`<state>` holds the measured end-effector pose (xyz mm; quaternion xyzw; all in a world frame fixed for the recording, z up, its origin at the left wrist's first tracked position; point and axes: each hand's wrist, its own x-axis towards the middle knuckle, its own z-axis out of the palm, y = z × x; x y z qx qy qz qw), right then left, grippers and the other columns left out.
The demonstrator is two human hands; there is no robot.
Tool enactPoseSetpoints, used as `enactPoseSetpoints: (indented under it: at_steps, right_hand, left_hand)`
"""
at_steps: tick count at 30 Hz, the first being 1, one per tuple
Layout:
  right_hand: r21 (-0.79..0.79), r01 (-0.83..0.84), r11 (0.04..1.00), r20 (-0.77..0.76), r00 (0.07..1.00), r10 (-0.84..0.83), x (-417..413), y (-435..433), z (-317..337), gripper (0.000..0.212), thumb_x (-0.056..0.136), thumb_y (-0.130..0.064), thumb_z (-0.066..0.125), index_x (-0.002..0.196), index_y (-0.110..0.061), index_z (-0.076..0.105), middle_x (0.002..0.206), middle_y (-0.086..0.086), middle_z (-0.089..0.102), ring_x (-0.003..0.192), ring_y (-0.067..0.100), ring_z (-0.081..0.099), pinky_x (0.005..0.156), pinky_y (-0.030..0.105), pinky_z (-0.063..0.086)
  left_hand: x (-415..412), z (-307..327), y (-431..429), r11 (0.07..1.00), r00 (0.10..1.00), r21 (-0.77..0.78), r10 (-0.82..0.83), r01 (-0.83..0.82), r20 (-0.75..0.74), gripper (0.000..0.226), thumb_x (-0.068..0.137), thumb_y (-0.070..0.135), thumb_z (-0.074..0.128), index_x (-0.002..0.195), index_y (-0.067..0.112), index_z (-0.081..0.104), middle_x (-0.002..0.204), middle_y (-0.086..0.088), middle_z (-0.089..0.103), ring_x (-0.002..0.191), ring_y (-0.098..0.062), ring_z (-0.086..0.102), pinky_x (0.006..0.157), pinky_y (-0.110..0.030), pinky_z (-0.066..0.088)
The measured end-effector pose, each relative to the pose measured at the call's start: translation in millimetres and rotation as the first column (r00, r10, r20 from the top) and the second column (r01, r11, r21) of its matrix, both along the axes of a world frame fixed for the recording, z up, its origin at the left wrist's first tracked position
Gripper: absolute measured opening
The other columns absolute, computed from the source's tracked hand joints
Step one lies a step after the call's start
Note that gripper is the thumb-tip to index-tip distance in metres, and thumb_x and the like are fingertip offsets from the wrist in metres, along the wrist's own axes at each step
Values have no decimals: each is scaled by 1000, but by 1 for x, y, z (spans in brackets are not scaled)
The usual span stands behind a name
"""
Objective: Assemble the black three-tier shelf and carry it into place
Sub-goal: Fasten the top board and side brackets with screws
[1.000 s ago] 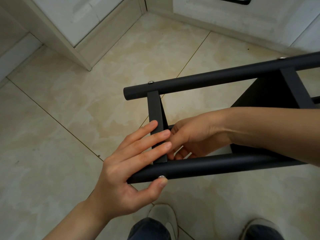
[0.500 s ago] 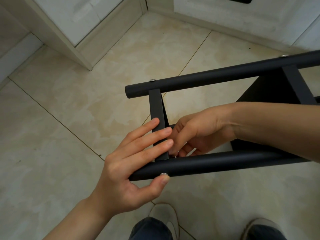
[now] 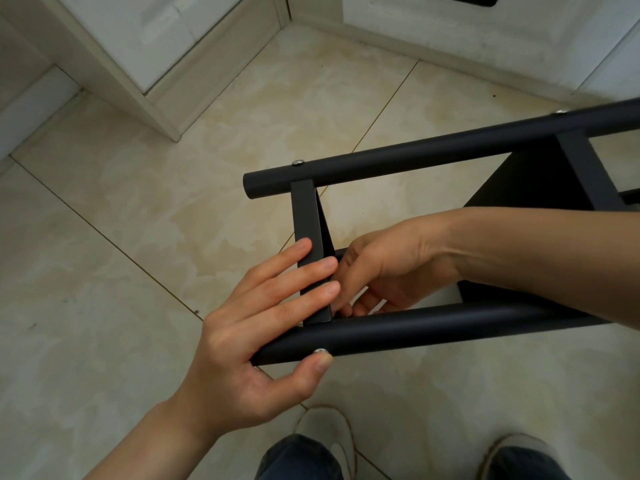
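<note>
The black shelf frame lies on its side above the tiled floor. Its far pole (image 3: 450, 154) and near pole (image 3: 433, 327) run left to right, joined at the left end by a flat crossbar (image 3: 306, 216). A black shelf board (image 3: 519, 181) stands between the poles at the right. My left hand (image 3: 249, 341) holds the near pole's end, straight fingers across the crossbar and thumb beside a silver screw (image 3: 320, 350). My right hand (image 3: 391, 265) reaches inside the frame and pinches the crossbar's lower end with curled fingers; its fingertips are partly hidden.
White cabinets stand at the back left (image 3: 156, 46) and back right (image 3: 485, 36), meeting at a corner. Bare beige floor tiles (image 3: 138, 237) spread to the left of the frame. My two shoes (image 3: 329, 434) (image 3: 519, 452) are just below the near pole.
The frame and both hands have stayed almost in place. My right hand's fingers have shifted slightly at the joint of crossbar and near pole.
</note>
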<state>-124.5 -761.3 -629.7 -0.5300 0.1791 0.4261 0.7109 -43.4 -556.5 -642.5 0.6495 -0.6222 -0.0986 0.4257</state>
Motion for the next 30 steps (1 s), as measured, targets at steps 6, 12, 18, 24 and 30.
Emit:
enactPoseSetpoints:
  at_steps: [6, 12, 18, 24, 30]
  right_hand:
    - [-27, 1, 1000, -4, 1000, -1, 0, 2, -1, 14, 91, -18, 63, 78, -15, 68, 72, -1, 61, 71, 12, 58, 78, 30, 48]
    - [-27, 11, 1000, 10, 1000, -11, 1, 3, 0, 11, 92, -14, 62, 82, -12, 67, 72, 0, 59, 69, 12, 55, 76, 29, 47]
    - [-57, 3, 998, 25, 1000, -1, 0, 5, -2, 18, 92, -16, 63, 74, -15, 67, 70, -2, 57, 64, 9, 50, 70, 26, 43]
    - [-23, 17, 1000, 68, 998, -15, 0, 2, -2, 30, 89, -12, 64, 60, -19, 72, 70, 0, 57, 66, 11, 51, 72, 26, 43]
    - [-74, 15, 997, 40, 999, -12, 0, 2, -3, 19, 90, -16, 66, 71, -15, 67, 65, -3, 56, 63, 9, 51, 65, 22, 43]
  left_hand:
    - [0, 0, 1, 1000, 1000, 5, -1, 1, -1, 44, 99, 37, 58, 122, -1, 63, 136, -13, 60, 141, -32, 47, 113, -43, 41]
    - [0, 0, 0, 1000, 1000, -3, 1, -1, 4, 43, 99, 37, 59, 122, 1, 63, 136, -13, 60, 140, -32, 48, 113, -42, 41]
    - [0, 0, 1, 1000, 1000, 4, 3, -3, 2, 44, 99, 37, 59, 122, 0, 62, 136, -13, 60, 140, -33, 48, 112, -43, 42]
    - [0, 1, 0, 1000, 1000, 5, 7, -7, 11, 45, 99, 38, 58, 122, 0, 61, 135, -13, 60, 140, -32, 48, 112, -43, 42]
    - [0, 0, 1, 1000, 1000, 3, 2, -2, 9, 42, 99, 38, 58, 123, 3, 61, 136, -12, 59, 140, -34, 47, 112, -43, 42]
